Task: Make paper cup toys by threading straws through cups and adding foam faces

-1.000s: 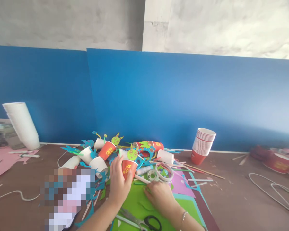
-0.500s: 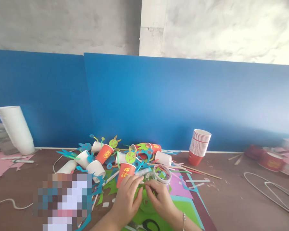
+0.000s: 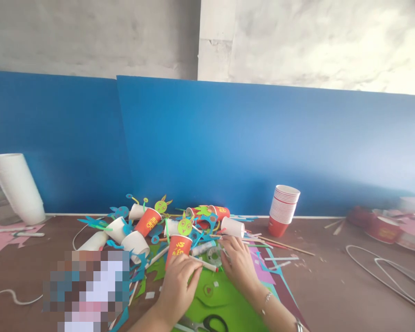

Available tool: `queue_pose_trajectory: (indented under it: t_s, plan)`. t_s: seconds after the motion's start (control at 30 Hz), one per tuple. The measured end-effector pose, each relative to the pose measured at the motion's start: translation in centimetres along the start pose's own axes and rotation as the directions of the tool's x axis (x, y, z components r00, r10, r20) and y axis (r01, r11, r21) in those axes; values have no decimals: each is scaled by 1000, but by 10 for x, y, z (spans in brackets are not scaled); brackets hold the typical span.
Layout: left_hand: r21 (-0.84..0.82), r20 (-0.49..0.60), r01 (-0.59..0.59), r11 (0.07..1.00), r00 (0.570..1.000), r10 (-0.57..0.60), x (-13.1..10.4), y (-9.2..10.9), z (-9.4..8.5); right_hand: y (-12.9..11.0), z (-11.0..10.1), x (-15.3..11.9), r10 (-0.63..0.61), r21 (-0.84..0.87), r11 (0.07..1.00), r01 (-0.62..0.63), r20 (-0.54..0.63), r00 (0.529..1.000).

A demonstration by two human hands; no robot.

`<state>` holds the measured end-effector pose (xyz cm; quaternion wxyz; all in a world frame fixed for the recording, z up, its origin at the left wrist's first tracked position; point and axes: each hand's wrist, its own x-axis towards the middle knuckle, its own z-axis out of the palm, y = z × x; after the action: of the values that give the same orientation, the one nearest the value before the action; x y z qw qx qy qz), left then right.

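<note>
While left hand (image 3: 180,282) pinches marker (image 3: 208,264), right hand (image 3: 240,265) arches (palm down)

This is a craft workspace: scissors (image 3: 205,325), green paper (image 3: 228,299), a marker (image 3: 209,266) and decorated cups (image 3: 180,244) crowd the table (image 3: 325,286).

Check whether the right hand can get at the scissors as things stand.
Probably yes: the scissors lie on the green paper, closer to the person than the right hand, with nothing seen covering their black handle.
</note>
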<state>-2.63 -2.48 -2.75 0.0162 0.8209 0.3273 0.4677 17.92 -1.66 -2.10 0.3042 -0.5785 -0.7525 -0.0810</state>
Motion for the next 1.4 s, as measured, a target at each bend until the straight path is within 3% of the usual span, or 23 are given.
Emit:
queue_pose_trajectory:
  t_s: [0.23,0.37,0.47,0.6,0.7,0.83,0.93,1.1,1.4]
  plan:
    - [142,-62,29,989,998,-20,0,-2,3,-11,8,1,-40,-110,993,49,85,996]
    - [187,-40,68,980,997,-62,-2,-7,4,-27,14,18,-114,-75,988,136,250,962]
    - [202,-43,112,973,993,-106,-5,-13,5,-35,19,32,-113,-81,986,144,301,947]
    - [194,-107,191,962,979,-173,-7,-23,8,-35,23,38,-79,-106,988,114,285,955]
    - [178,-168,231,957,965,-202,-7,-28,10,-29,23,34,-140,-60,985,159,241,960]
    - [178,-264,271,946,939,-219,-7,-33,8,-26,22,27,-237,84,968,235,21,971]
    - [195,-301,286,938,928,-220,-8,-35,6,-32,19,25,-264,132,953,273,-79,961]
    - [205,-248,242,948,950,-188,-6,-32,3,-42,18,21,-285,149,943,296,-91,954]
    - [203,-227,194,960,963,-147,-6,-32,3,-44,16,21,-153,152,974,165,-90,984]
